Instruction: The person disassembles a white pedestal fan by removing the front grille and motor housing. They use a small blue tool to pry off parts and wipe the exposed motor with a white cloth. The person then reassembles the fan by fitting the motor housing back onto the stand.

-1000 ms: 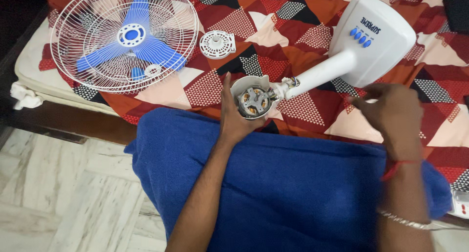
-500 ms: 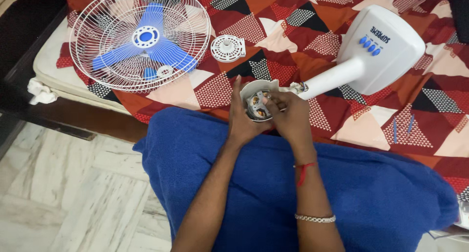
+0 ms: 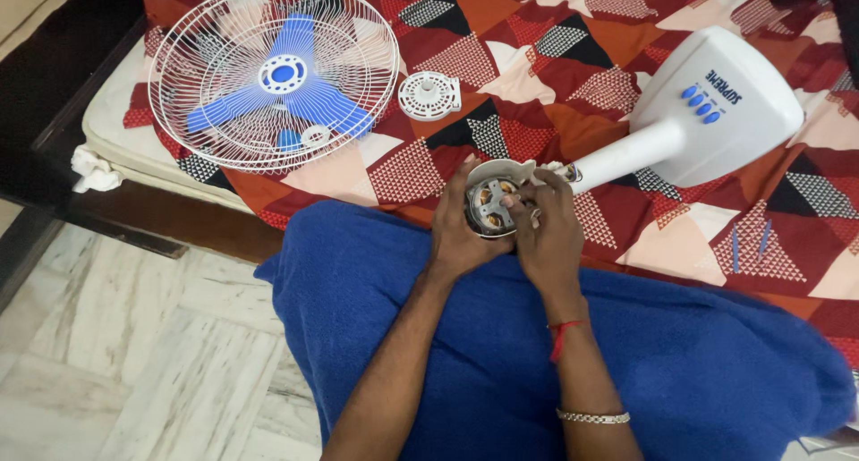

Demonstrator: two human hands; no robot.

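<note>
We see the fan motor point(image 3: 490, 206), its round casing open so that copper windings show, held over the near edge of the bed, just above the blue cloth point(image 3: 501, 354) on the lap. The left hand point(image 3: 461, 233) cups the motor from its left side, fingers curled round the housing and thumb along the rim. The right hand point(image 3: 546, 233) meets it from the other side, its fingertips pressed together on the motor's face; whether they pinch a small part we cannot tell. A red thread and a metal bracelet circle that wrist.

From the motor a white neck point(image 3: 617, 155) runs up and right to the white fan base point(image 3: 725, 112), which lies on its side toward the right edge of the bed; it carries a row of blue buttons and a short blue marking.

On the patterned bedspread point(image 3: 537, 59), of red, orange, cream and black triangles, a small white round cover point(image 3: 429, 96) lies just beyond the hands. Toward the left edge of the bed rests the white wire guard point(image 3: 273, 76) with the blue blades point(image 3: 282, 103) inside it. Two thin blue sticks point(image 3: 750, 242) lie near the right edge.
</note>
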